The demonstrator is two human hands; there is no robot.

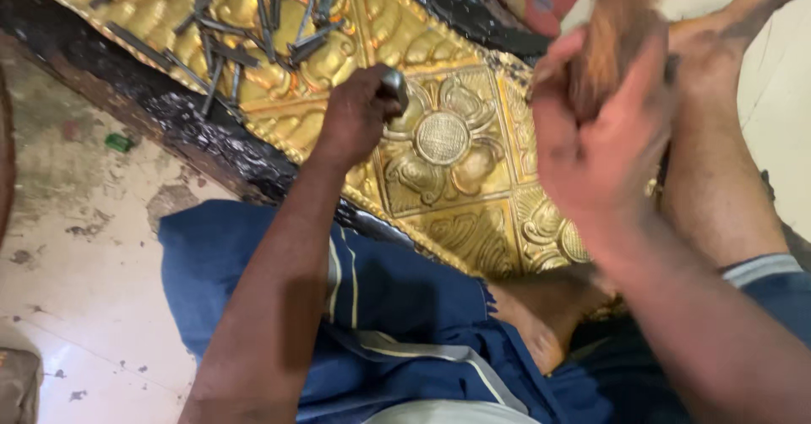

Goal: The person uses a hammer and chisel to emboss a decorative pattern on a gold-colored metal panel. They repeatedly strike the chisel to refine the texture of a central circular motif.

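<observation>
I saw a big shiny gold metal sheet with raised flower and leaf shapes pressed into it. It lay on a black, sticky-looking board on the floor, in front of my knees. A round flower with a dotted middle sat in its centre square.

My left hand was curled tight around a short grey metal punch, and the tip stood on the gold sheet just beside the round flower. My right hand was up high and blurry, gripping a brown wooden handle.

A pile of dark metal punches lay on the far part of the sheet. My blue striped cloth covered my legs, and a bare foot touched the sheet's near edge.
</observation>
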